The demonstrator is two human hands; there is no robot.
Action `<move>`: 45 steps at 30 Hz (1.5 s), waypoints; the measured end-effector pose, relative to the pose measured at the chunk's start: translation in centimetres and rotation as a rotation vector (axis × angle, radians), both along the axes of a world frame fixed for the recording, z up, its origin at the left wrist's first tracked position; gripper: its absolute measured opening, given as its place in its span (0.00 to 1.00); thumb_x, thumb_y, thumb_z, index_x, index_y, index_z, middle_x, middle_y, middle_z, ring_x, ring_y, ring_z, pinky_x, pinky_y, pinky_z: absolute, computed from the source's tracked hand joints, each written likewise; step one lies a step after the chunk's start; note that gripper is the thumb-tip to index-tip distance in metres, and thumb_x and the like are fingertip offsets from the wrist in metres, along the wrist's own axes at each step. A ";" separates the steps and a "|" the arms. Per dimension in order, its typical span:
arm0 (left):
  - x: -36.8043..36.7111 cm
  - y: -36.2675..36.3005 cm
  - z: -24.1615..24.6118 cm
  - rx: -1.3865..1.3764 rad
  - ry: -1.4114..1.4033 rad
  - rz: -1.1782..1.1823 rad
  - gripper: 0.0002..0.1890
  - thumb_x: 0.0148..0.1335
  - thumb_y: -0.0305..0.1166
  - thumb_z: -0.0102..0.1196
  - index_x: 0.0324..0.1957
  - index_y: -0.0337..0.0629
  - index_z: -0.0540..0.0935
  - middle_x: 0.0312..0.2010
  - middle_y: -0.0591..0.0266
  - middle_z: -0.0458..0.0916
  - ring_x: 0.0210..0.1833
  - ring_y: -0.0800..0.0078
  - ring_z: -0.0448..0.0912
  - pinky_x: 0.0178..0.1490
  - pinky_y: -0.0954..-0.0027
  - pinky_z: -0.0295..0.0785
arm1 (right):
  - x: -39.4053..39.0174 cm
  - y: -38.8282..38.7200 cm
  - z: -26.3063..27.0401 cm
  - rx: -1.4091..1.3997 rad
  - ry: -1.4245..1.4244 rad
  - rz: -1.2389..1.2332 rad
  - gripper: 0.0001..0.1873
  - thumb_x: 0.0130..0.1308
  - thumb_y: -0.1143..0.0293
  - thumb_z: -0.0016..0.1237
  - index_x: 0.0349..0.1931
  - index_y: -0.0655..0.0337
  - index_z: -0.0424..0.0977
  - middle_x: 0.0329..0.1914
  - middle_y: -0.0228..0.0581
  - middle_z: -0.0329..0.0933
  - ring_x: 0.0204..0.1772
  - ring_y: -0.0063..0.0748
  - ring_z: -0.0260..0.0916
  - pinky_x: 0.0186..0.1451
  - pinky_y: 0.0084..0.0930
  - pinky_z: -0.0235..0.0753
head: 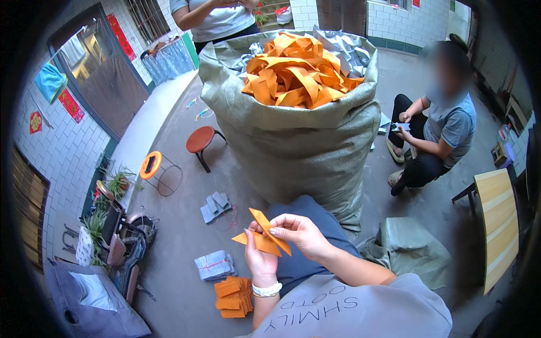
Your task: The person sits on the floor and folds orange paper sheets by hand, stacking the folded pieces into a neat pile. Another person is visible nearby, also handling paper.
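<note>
My left hand (261,257), with a white band at the wrist, holds a folded orange strip (258,243) over my lap. Between the thumb and fingers of my right hand (298,232) is a second orange strip (266,226), which crosses the first at an angle. Beyond my knees stands a large woven sack (296,156), heaped with loose orange strips (304,72) and silvery-grey strips (348,55). On the floor to the left lie stacked orange pieces (233,297), a tied bundle of grey pieces (215,265) and a smaller grey group (215,207) beside a red cord.
One person (448,122) sits low at the right, holding a small grey piece; another (219,21) stands behind the sack. A red stool (200,140), an orange stool (151,165) and a scooter (122,245) are left. Right are a covered bundle (412,249) and a wooden table (498,228).
</note>
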State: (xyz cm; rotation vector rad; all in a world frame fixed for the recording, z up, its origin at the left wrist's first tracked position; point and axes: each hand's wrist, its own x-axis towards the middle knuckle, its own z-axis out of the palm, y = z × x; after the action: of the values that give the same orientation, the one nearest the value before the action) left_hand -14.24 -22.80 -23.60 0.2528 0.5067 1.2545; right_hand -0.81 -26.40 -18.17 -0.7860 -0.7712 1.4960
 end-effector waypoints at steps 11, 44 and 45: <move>0.2 -1.9 2.2 0.426 0.489 0.077 0.18 0.68 0.38 0.57 0.53 0.35 0.74 0.36 0.66 0.75 0.31 0.85 0.67 0.35 0.83 0.61 | 0.2 0.2 -0.3 0.058 -0.005 -0.041 0.08 0.68 0.71 0.54 0.43 0.64 0.75 0.41 0.31 0.77 0.45 0.18 0.73 0.52 0.18 0.73; 0.9 -2.1 4.2 0.489 0.673 0.109 0.10 0.65 0.26 0.60 0.46 0.34 0.77 0.45 0.62 0.79 0.43 0.79 0.75 0.49 0.76 0.72 | 0.7 -0.2 -0.1 0.029 -0.001 -0.147 0.07 0.65 0.77 0.55 0.43 0.64 0.75 0.39 0.32 0.78 0.45 0.18 0.73 0.52 0.18 0.72; 0.7 -1.9 4.1 0.486 0.635 0.117 0.09 0.66 0.27 0.59 0.45 0.34 0.77 0.44 0.62 0.79 0.46 0.77 0.76 0.53 0.75 0.71 | 0.7 -0.1 0.0 0.038 0.028 -0.128 0.09 0.65 0.77 0.55 0.44 0.64 0.75 0.40 0.33 0.78 0.45 0.18 0.74 0.52 0.18 0.72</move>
State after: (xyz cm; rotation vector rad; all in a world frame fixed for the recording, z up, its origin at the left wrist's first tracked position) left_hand -13.52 -24.73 -19.48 1.0663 0.7568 1.3932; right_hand -0.14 -26.48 -18.18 -0.7702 -0.7136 1.3715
